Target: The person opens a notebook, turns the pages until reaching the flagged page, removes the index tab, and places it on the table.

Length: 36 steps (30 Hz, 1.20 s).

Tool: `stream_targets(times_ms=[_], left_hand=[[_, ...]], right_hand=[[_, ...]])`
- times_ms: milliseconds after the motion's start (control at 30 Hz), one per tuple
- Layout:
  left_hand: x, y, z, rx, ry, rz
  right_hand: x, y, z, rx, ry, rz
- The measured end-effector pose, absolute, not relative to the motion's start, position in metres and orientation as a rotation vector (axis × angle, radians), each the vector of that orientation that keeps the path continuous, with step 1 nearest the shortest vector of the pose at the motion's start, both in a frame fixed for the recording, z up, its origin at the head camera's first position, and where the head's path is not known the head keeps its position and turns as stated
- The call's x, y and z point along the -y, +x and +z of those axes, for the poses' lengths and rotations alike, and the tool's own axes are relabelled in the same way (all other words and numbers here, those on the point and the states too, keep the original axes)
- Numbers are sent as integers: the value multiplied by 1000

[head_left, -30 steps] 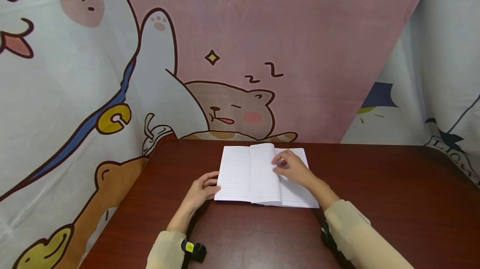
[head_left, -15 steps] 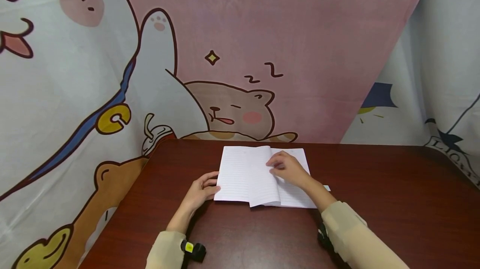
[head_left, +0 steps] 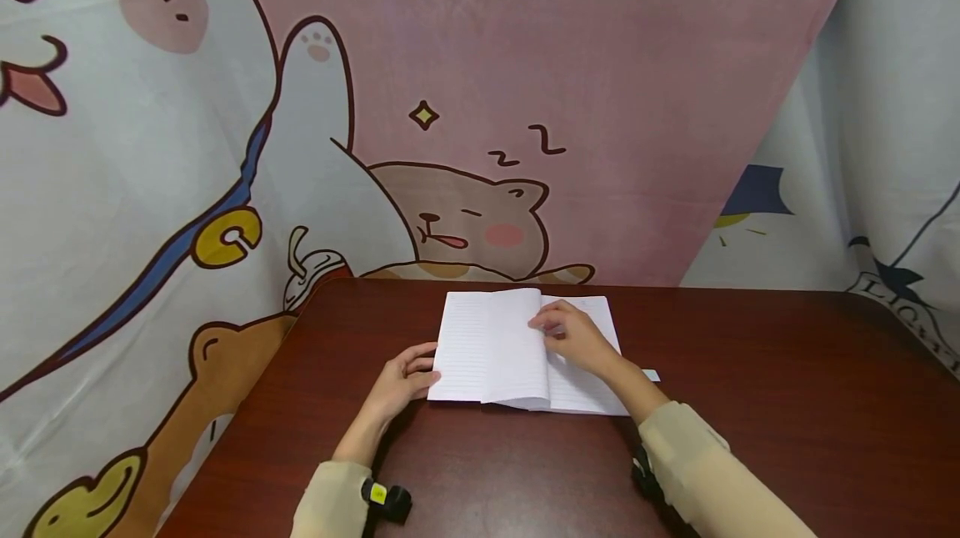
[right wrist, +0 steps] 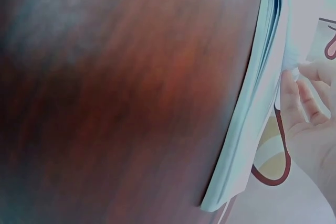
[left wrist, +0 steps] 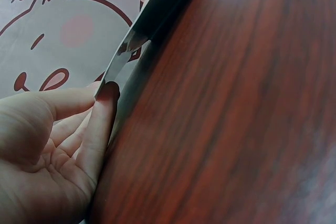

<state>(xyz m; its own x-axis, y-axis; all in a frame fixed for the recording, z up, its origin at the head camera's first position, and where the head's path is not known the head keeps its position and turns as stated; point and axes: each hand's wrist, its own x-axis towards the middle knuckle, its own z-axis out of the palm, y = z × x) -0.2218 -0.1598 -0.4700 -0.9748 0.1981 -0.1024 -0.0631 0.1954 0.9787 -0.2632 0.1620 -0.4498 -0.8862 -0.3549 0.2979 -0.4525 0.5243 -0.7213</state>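
Pinches the left edge of an open notebook (head_left: 459, 354) between thumb and fingers of the left hand (head_left: 397, 381), just below the centre of the head frame. Holds a raised leaf (head_left: 513, 346) near its right edge in the right hand (head_left: 577, 338), fingers bent, forearm reaching in from the lower right. Shows faint ruled lines on the pages to either side, the leaf bowed over the middle. Appears almost edge-on in the left wrist view, slanting up to the top of the frame from the pinching fingertips; appears again down the right side of the right wrist view, the edges of stacked pages visible. Lies on a red-brown, wood-grained table (head_left: 772, 404), close to its far edge. Includes a small pale piece (head_left: 651, 375) poking out beside the right forearm, too small to identify. Wears pale sleeves (head_left: 333, 496) at the bottom of the frame and, on the left wrist, a black device (head_left: 397, 506) with a yellow label (head_left: 378, 494), too small to read. Backed by a printed cloth (head_left: 637, 104): two "Z" marks (head_left: 551, 140) above a sleeping cartoon bear (head_left: 480, 213) near the centre, a yellow bell (head_left: 210, 246) at left, and lettering (head_left: 911, 319) at far right, partly readable as "LIC".
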Motion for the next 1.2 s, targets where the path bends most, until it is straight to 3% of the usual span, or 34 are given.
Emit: stream_targets(times_ms=[1200], left_hand=[[161,-221,-469,-2211,161,1895]], right_hand=[[-144,-262,-451,2632,631,1338]])
